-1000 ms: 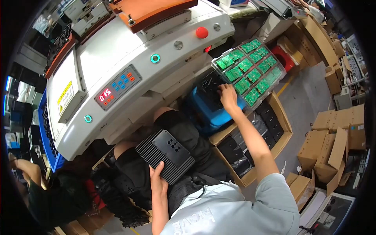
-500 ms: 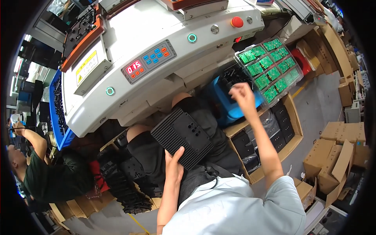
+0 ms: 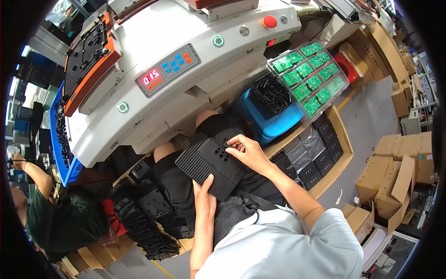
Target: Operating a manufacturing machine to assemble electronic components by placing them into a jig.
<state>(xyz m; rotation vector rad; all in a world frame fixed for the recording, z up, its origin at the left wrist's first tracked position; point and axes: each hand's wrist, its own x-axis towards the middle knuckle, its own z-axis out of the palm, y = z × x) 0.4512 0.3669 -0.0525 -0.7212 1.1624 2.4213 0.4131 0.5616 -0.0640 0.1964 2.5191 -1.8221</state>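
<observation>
My left hand (image 3: 204, 197) grips the lower edge of a black ribbed housing (image 3: 197, 162), thumb on top, held tilted above my lap. The housing has a smooth panel with a cluster of round holes. At the right of these holes is my right hand (image 3: 246, 151), fingertips pinched together. Whatever the pinch holds is too small to make out, and I cannot tell whether the fingertips touch the housing. Beyond that hand stands a blue bin (image 3: 278, 126) with many small black parts (image 3: 272, 95) in it.
A clear tray of green circuit boards (image 3: 313, 83) sits beside the bin. Below is a carton (image 3: 346, 158) of black boxes. Ahead curves a white machine (image 3: 167, 37) with buttons and display. Black housings (image 3: 151, 204) stack at left, near another person (image 3: 69, 218).
My right hand has come from the small black parts in the blue bin to the housing's right side. The left hand still holds the housing. The view has shifted slightly.
</observation>
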